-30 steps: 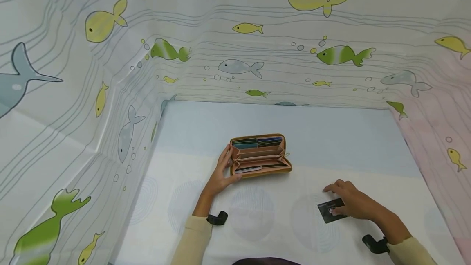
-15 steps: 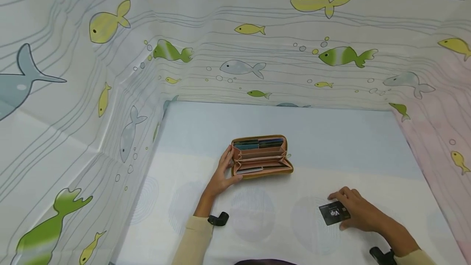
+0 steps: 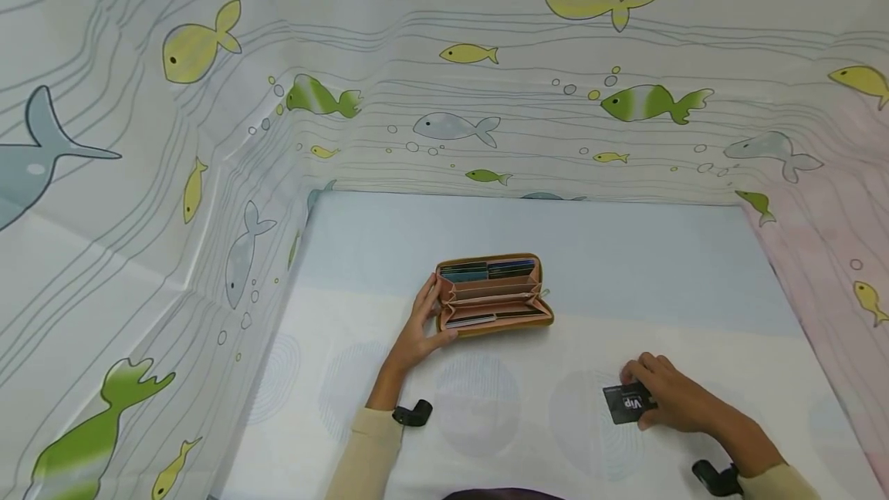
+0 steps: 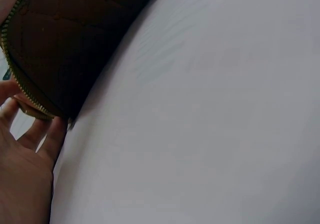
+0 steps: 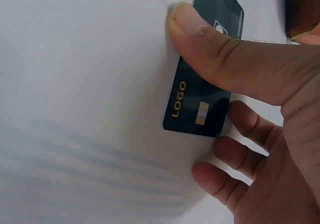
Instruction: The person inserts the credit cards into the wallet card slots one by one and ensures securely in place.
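In the head view an unzipped wallet [image 3: 493,292] stands on the table, its pinkish inner pockets and several cards facing up. My left hand [image 3: 417,334] holds its left end, thumb at the near corner and fingers along the side. The left wrist view shows the wallet's dark quilted outside [image 4: 75,34] and zip teeth, with fingers [image 4: 52,139] against its end. To the right, my right hand [image 3: 677,400] grips a black card [image 3: 620,407] marked "Vip". In the right wrist view the thumb [image 5: 215,54] crosses the card [image 5: 192,99], which bears "LOGO" and a chip; fingertips meet its opposite edge.
A pale table cover [image 3: 486,423] with faint circles lies under both hands. Fish-printed sheets [image 3: 389,83] rise behind and at the sides. Each wrist wears a small black camera, such as the left one [image 3: 413,413]. A dark rounded shape [image 3: 503,494] shows at the bottom edge.
My right hand has shifted slightly right and toward me, its thumb going from the card's face to its near edge; "Vip" now shows. The left hand and wallet have stayed put.
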A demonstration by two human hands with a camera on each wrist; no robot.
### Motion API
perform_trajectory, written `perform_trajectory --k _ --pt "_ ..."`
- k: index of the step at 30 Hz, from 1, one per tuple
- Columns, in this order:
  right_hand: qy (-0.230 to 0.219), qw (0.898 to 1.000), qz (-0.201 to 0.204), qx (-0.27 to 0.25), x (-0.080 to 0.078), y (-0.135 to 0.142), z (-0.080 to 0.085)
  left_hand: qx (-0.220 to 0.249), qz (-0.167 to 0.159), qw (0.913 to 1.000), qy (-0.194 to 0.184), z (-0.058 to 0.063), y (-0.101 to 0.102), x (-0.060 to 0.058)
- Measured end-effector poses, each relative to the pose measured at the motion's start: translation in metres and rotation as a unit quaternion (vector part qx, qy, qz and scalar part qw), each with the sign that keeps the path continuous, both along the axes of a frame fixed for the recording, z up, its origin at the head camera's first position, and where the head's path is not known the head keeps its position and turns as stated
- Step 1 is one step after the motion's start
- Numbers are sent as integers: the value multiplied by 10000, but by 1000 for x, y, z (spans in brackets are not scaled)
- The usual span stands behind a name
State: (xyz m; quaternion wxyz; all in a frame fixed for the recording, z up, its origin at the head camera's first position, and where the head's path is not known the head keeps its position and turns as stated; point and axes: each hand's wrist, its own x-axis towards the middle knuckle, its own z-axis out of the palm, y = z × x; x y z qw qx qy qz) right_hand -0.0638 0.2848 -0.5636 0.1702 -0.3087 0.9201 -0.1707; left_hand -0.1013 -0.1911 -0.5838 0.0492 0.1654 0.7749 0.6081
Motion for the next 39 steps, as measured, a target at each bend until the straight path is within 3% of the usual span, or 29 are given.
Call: perform_trajectory --k 3,5,12,16,22,27,31,39 --pt "-205 9997 -76 75 -1 -2 2 -33 70 10000 34 -14 -1 -3" --pt "-318 9991 -211 187 -2 -4 3 -11 85 10000 25 -17 -2 -3" --pt "-700 9953 -590 328 -3 -9 6 118 85 9999 -9 -19 -4 -3" --pt "-1342 9878 -793 60 -6 -9 10 184 74 9998 -10 -19 -5 -3" --pt "-1596 9846 -312 -638 -11 2 19 138 74 9999 64 -20 -4 -3" --pt "-1821 9781 -71 -1008 -19 3 30 125 12 9999 74 -1 0 -1" --pt "-1416 9829 -137 -1169 -27 -4 44 94 -62 9999 -32 15 1 2" --pt "-105 9865 -726 -1467 -39 -29 70 59 -57 9999 -149 19 2 3"
